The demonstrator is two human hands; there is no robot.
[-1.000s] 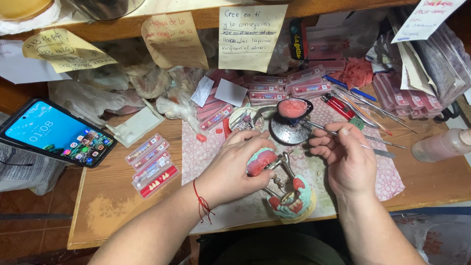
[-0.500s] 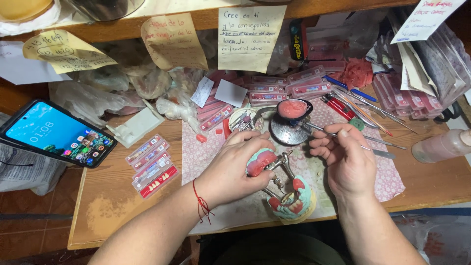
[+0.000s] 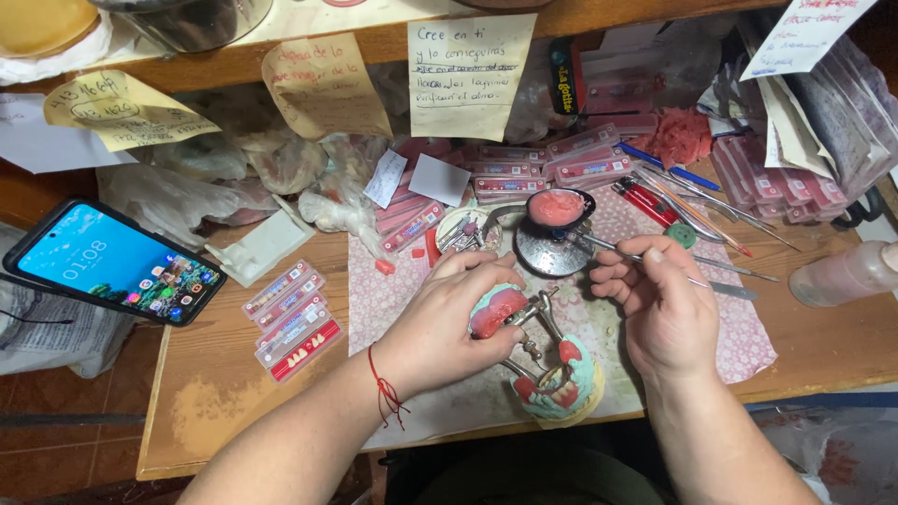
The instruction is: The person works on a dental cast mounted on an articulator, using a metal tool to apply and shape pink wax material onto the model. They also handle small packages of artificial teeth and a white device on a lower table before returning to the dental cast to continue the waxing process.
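My left hand (image 3: 447, 323) grips the upper half of a hinged metal frame holding mint-green dental casts with pink wax (image 3: 547, 360), lying on a patterned cloth (image 3: 599, 327). My right hand (image 3: 659, 309) pinches a thin metal tool (image 3: 608, 248). The tool's tip reaches up to a small black ladle of pink wax (image 3: 557, 208) above a round metal base (image 3: 547, 252).
A smartphone (image 3: 117, 260) with a lit screen lies at the left. Strips of artificial teeth (image 3: 295, 318) rest on the wooden table (image 3: 206, 402). More tooth strips, metal tools, a red lighter (image 3: 645, 201), paper notes and plastic bags crowd the back. A bottle (image 3: 847, 271) lies at right.
Both hands stay almost still; the right hand's tool remains pointed at the ladle of pink wax.
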